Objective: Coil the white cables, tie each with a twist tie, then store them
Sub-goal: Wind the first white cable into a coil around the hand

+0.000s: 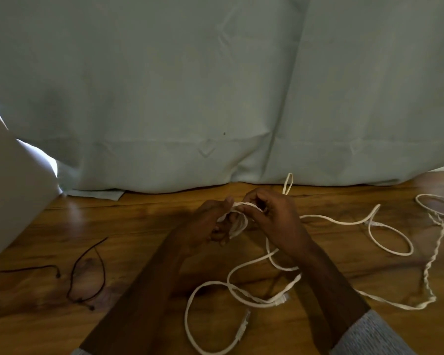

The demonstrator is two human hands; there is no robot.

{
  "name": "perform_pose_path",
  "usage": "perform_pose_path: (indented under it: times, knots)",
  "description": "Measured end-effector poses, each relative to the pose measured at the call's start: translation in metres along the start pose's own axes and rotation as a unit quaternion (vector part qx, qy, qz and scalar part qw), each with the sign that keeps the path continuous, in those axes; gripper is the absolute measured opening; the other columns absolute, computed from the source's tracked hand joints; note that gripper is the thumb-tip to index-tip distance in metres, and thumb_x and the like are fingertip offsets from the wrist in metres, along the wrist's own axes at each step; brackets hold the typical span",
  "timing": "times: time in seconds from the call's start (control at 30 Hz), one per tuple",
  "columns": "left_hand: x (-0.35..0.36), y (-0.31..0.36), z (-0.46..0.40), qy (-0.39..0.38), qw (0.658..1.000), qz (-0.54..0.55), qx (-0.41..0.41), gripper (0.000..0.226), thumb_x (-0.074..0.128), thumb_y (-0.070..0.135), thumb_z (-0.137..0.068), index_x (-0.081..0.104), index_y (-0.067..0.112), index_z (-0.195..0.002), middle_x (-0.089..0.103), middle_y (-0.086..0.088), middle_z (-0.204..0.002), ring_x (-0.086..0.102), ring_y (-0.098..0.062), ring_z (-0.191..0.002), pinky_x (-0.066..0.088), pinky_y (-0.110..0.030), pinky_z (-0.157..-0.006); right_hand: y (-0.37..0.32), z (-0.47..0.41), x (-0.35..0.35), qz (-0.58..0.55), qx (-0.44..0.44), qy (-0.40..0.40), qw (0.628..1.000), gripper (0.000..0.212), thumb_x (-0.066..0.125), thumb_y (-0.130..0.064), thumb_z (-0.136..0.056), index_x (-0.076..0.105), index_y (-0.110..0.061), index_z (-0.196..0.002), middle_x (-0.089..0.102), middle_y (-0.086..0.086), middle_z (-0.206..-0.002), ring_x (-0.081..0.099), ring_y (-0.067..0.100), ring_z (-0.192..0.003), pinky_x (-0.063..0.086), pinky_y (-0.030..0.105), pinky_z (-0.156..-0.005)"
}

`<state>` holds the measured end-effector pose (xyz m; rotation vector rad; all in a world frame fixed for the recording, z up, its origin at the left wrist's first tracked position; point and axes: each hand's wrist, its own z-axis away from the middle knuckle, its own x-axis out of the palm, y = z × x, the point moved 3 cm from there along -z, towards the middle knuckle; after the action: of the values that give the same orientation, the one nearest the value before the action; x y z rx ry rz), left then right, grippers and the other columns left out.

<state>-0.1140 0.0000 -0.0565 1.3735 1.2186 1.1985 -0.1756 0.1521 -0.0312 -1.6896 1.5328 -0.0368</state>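
A home room is suggested by a pale green curtain hung down to a glossy wooden floor.

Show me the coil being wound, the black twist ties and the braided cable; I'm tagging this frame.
coil [237, 224], head view, loops between the hands.
black twist ties [87, 275], head view, curved wire at left.
braided cable [432, 260], head view, twisted middle stretch.

Two bare forearms end in grey knit sleeves pushed up.
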Motion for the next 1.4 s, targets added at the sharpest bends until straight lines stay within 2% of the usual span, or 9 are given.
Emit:
perform_pose_path:
  times: [0.17, 0.3, 0.4, 0.57, 0.7, 0.9, 1.03, 1.23, 1.4]
  knots:
    - [-0.001, -0.004, 0.003, 0.007, 0.999, 0.037, -0.025, 0.047, 0.049, 0.053, -0.092, 0.051, 0.013, -0.067, 0.026, 0.003, -0.047, 0.020, -0.009, -0.035, 0.034, -0.027, -0.047, 0.009, 0.000, 0.002, -0.019, 0.044, -0.078, 0.996, 0.017, 0.065, -0.028, -0.097, 0.065, -0.017, -0.084, 0.061, 0.002, -0.072, 0.056, 0.015, -0.064, 0.043, 0.026, -0.059]
    - [-0.006, -0.003, 0.001, 0.014, 0.993, 0.121, -0.008, 0.046, 0.051, 0.054, -0.090, 0.053, 0.015, -0.066, 0.027, 0.006, -0.044, 0.021, -0.007, -0.033, 0.030, -0.023, -0.041, 0.012, 0.001, 0.002, -0.016, 0.096, -0.114, 0.989, 0.033, 0.054, -0.049, -0.095, 0.057, -0.028, -0.071, 0.057, -0.002, -0.066, 0.055, 0.011, -0.061, 0.047, 0.039, -0.060]
    - [-0.009, 0.002, 0.002, 0.011, 0.980, 0.198, -0.016, 0.048, 0.044, 0.051, -0.093, 0.054, 0.015, -0.064, 0.028, 0.008, -0.040, 0.023, -0.004, -0.029, 0.028, -0.019, -0.038, 0.010, 0.002, 0.001, -0.068, 0.147, -0.132, 0.978, 0.029, 0.059, -0.038, -0.099, 0.061, -0.017, -0.080, 0.059, 0.005, -0.071, 0.062, 0.014, -0.060, 0.053, 0.036, -0.055]
    - [-0.012, 0.004, 0.006, 0.024, 0.980, 0.187, -0.067, 0.050, 0.044, 0.052, -0.091, 0.055, 0.013, -0.063, 0.025, 0.006, -0.041, 0.021, -0.005, -0.028, 0.023, -0.020, -0.038, 0.014, 0.003, -0.002, -0.157, 0.222, 0.006, 0.962, 0.025, 0.071, -0.026, -0.093, 0.063, -0.003, -0.085, 0.057, 0.013, -0.067, 0.057, 0.020, -0.045, 0.055, 0.037, -0.045]
    - [-0.014, 0.006, 0.008, 0.019, 0.975, 0.209, -0.073, 0.050, 0.046, 0.052, -0.090, 0.057, 0.011, -0.063, 0.026, 0.006, -0.041, 0.022, -0.004, -0.028, 0.022, -0.021, -0.037, 0.019, 0.004, 0.002, -0.002, 0.188, 0.059, 0.980, 0.041, 0.064, -0.046, -0.093, 0.058, -0.020, -0.062, 0.057, -0.004, -0.054, 0.056, 0.012, -0.048, 0.046, 0.033, -0.053]
    - [-0.019, 0.017, 0.007, -0.088, 0.941, 0.327, -0.010, 0.046, 0.078, 0.052, -0.076, 0.061, 0.010, -0.070, 0.030, 0.009, -0.041, 0.017, -0.006, -0.032, 0.035, -0.018, -0.033, 0.017, 0.012, 0.019, 0.066, 0.186, -0.074, 0.978, 0.046, 0.034, -0.061, -0.097, 0.055, -0.034, -0.066, 0.058, -0.012, -0.064, 0.058, 0.007, -0.065, 0.043, 0.031, -0.066]
    - [-0.027, 0.028, 0.000, -0.087, 0.900, 0.421, 0.075, 0.035, 0.063, 0.039, -0.092, 0.058, 0.005, -0.087, 0.032, 0.007, -0.051, 0.021, -0.005, -0.039, 0.046, -0.020, -0.046, 0.014, 0.018, 0.028, 0.246, 0.146, -0.185, 0.940, 0.029, 0.040, -0.045, -0.104, 0.063, -0.029, -0.095, 0.066, -0.009, -0.092, 0.064, 0.015, -0.093, 0.045, 0.039, -0.096]
    - [-0.035, 0.050, 0.004, -0.018, 0.873, 0.465, 0.147, 0.036, 0.039, 0.027, -0.100, 0.054, -0.004, -0.110, 0.048, -0.002, -0.073, 0.048, -0.012, -0.057, 0.055, -0.035, -0.076, 0.000, 0.015, 0.024, 0.290, 0.086, -0.231, 0.925, 0.024, 0.045, -0.036, -0.104, 0.061, -0.027, -0.120, 0.065, -0.003, -0.112, 0.063, 0.015, -0.101, 0.053, 0.036, -0.082]
    - [-0.037, 0.047, -0.004, 0.079, 0.903, 0.389, 0.163, 0.028, 0.035, 0.026, -0.104, 0.053, 0.004, -0.103, 0.046, -0.001, -0.077, 0.045, -0.011, -0.065, 0.050, -0.035, -0.088, -0.012, 0.014, 0.037, 0.314, 0.048, -0.255, 0.913, 0.026, 0.042, -0.037, -0.106, 0.057, -0.026, -0.124, 0.067, -0.002, -0.112, 0.064, 0.015, -0.099, 0.051, 0.040, -0.096]
